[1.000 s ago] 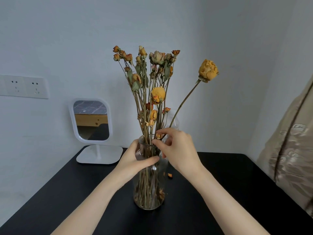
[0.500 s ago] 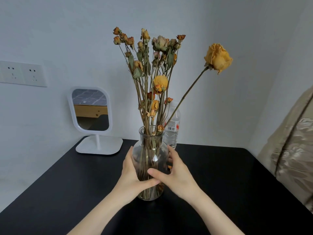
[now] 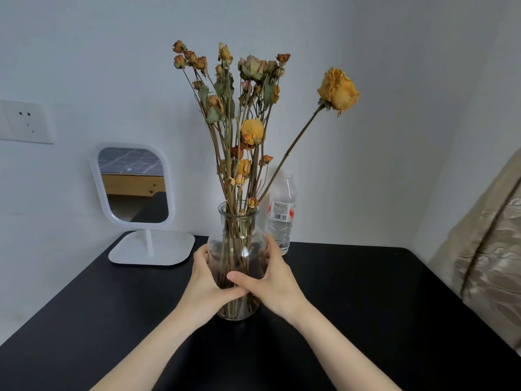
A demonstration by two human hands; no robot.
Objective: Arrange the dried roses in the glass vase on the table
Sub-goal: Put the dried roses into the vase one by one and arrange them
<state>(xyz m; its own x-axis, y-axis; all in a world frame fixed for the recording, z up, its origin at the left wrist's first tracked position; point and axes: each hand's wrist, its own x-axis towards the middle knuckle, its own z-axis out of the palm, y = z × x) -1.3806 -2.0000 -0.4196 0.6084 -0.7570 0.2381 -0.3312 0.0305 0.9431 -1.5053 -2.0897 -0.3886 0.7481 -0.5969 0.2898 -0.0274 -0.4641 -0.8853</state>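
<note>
Positioning of the filled vase seems to be the step in hand. The dried roses (image 3: 239,114) all stand with their stems inside the glass vase (image 3: 239,249), and the vase stands upright on the black bench (image 3: 366,306), near its back edge. Most stems form one tight, upright bunch. One large yellow rose (image 3: 338,91) leans far out to the right, apart from the others.

Judging from this, the next move calls for a slow turn or a small slide of the vase, with the base kept flat on the bench, because the tall bunch makes it top-heavy and dry petals fall easily. The leaning rose may then need one hand free to bring it closer to the bunch.

The left hand (image 3: 207,283) wraps the left side of the vase body, and the right hand (image 3: 276,280) wraps the right side. Both hands are curved closely round the glass, and the thumbs meet across the front of it. The fingers behind the vase are mostly hidden.

A plastic water bottle (image 3: 280,215) stands just behind the vase to the right, and a white table mirror (image 3: 132,184) stands to the left.
</note>
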